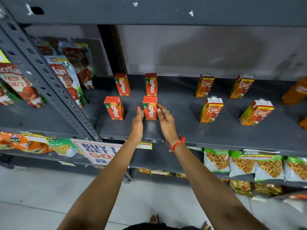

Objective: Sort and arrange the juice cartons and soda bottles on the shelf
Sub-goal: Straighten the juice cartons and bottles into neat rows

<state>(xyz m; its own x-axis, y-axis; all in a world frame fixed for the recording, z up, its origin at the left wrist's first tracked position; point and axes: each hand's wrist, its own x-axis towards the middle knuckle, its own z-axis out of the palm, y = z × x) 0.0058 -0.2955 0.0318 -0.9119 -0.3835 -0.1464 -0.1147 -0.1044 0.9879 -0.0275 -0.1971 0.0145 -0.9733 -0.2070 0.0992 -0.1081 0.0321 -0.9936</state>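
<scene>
- The grey shelf (191, 130) runs under both hands, its front edge at the wrists.
- Four taller juice cartons (211, 110) stand well right of the right hand — two front, two behind.
- Three red cartons (114, 107) stand left of and beyond the left hand.
- Left hand (137, 121) and right hand (166, 121) flank one upright red carton (150, 107), fingers loosely spread, fingertips touching its sides.

You see four small red Maaza cartons (150, 107) standing up in two rows on the grey shelf (182, 130); four orange Real cartons (211, 110) stand apart to their right. An orange soda bottle (294, 93) lies at the far right edge.
</scene>
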